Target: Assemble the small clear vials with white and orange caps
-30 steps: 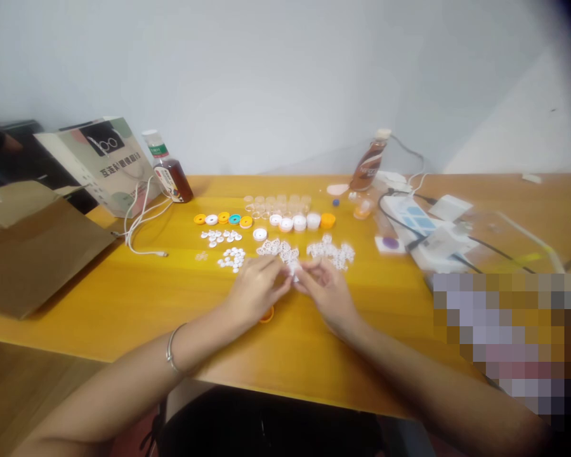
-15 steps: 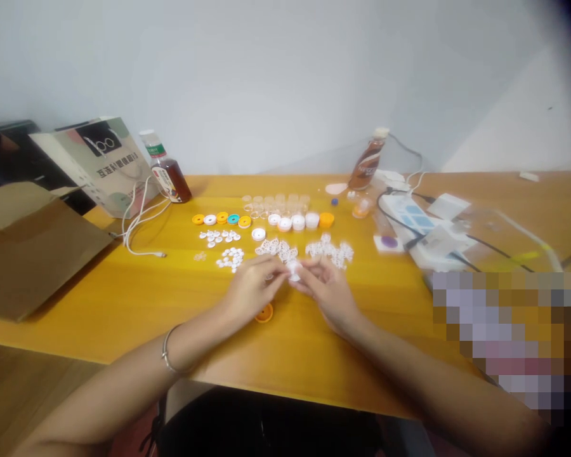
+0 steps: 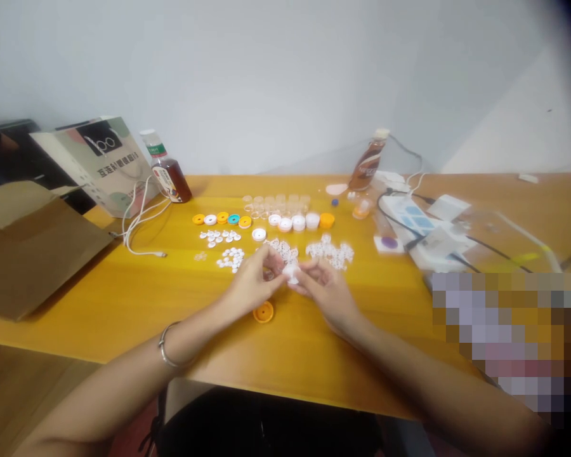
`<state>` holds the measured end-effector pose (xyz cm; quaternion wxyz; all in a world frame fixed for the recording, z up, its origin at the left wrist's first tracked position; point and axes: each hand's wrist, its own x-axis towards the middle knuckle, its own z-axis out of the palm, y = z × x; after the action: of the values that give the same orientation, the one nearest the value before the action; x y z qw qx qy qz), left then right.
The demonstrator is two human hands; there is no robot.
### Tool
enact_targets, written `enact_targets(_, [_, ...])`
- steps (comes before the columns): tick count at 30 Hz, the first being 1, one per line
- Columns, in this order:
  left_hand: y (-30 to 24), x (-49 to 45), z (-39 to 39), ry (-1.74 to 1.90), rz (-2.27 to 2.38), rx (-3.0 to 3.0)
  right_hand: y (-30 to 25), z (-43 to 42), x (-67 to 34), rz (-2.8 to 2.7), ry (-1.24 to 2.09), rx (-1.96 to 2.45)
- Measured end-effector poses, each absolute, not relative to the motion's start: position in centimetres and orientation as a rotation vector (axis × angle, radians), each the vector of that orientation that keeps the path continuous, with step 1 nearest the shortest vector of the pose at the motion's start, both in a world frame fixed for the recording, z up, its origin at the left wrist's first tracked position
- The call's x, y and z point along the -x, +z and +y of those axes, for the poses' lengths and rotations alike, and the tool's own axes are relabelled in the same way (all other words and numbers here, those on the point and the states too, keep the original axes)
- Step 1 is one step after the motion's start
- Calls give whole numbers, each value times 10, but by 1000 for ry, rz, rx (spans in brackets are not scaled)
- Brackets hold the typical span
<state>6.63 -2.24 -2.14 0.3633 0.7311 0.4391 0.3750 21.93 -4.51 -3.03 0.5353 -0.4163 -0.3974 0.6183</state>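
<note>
Both my hands meet over the middle of the yellow table (image 3: 124, 304), pinching one small white plastic piece (image 3: 292, 274) between their fingertips. My left hand (image 3: 253, 284) carries a bracelet on its wrist, and my right hand (image 3: 324, 289) closes on the piece from the right. An orange round cap (image 3: 263, 311) lies on the table just below my left hand. Behind my hands are piles of small white parts (image 3: 330, 251), a cluster of white buttons (image 3: 231, 258) and a row of orange, white and blue caps (image 3: 221, 219).
A paper bag (image 3: 99, 162), a brown bottle (image 3: 169, 171) and a white cable (image 3: 140, 225) stand at the left back. A second bottle (image 3: 368, 164), a power strip (image 3: 416, 219) and cords crowd the right. Brown cardboard (image 3: 28, 247) covers the left edge.
My left hand has shifted up and slightly back, uncovering the orange cap beneath it. Both hands keep pinching the white piece.
</note>
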Motion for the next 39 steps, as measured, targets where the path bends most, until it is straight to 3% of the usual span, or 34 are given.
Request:
enact_targets(8, [-5,-53,-20,893,1160,-2047,-29,-39,-227,-946,1612,956])
enact_targets(13, [15,-31,-36,321,992,-2458,-32,-36,-231,-1077,1560,1015])
enact_targets(18, [11,-27,-41,113,860,-2556,-33,-34,-232,-1183,1475,1060])
enact_targets(27, [11,-24,-13,762,799,-1859,-14,-43,-231,-1265,1404,1085])
enact_targets(39, [4,-33,-14,787,754,-1806,-15,-48,-228,-1339,1396,1004])
